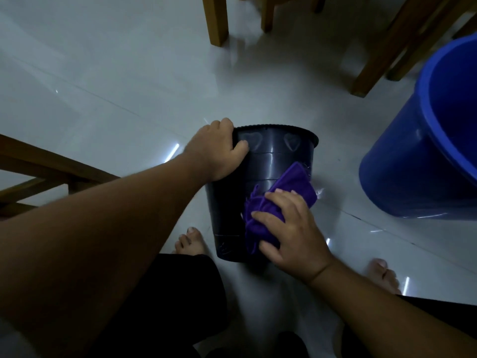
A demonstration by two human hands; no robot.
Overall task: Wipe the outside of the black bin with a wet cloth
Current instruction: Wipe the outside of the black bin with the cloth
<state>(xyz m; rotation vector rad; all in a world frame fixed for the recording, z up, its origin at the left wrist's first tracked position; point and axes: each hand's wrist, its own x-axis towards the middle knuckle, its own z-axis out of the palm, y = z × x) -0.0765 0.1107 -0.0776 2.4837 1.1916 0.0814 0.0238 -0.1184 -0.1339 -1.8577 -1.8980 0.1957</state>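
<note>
Item: black bin (268, 161), tipped away from me on the tiled floor (103, 73), its base between my bare feet, rim toward the wooden chair legs (215, 19).
My left hand (219, 151): curled over the rim's left edge, thumb on the wall, steadying.
My right hand (291, 228): fingers spread, pressing the purple cloth (271, 200) flat against the lower right wall.
Blue bucket (418, 151): far right, apart.
Step, as I judge: wiping in hand. Next calls for turning the bin to reach unwiped wall.
</note>
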